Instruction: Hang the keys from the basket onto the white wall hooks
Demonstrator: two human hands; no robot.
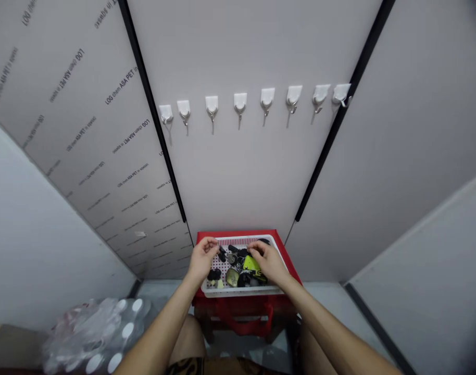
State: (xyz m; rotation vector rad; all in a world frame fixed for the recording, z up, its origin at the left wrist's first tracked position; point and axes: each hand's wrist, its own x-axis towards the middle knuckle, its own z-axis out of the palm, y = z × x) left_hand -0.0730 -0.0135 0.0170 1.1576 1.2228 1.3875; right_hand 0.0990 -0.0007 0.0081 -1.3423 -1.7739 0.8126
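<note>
A white plastic basket (241,292) with a perforated bottom holds a jumble of small things, among them metal keys (232,258) on rings, a bright yellow-green tag (251,263) and an olive-gold rounded piece (232,277). My left hand (202,259) is over the basket's left rim, thumb and fingertips pinched together beside a small black piece (222,254). Whether that piece is in the pinch is unclear. Over the right side, my right hand (270,261) has its fingers bent and closed at the tips, just above black items near the yellow-green tag. What it grips is hidden.
Under the basket is a red cloth or bag (287,255) on a stool-like stand. Several white adhesive hooks (240,101) line the wall ahead, between two black strips (154,109). Plastic-wrapped bottles (101,333) stand on the floor at left, beside a cardboard box (15,346).
</note>
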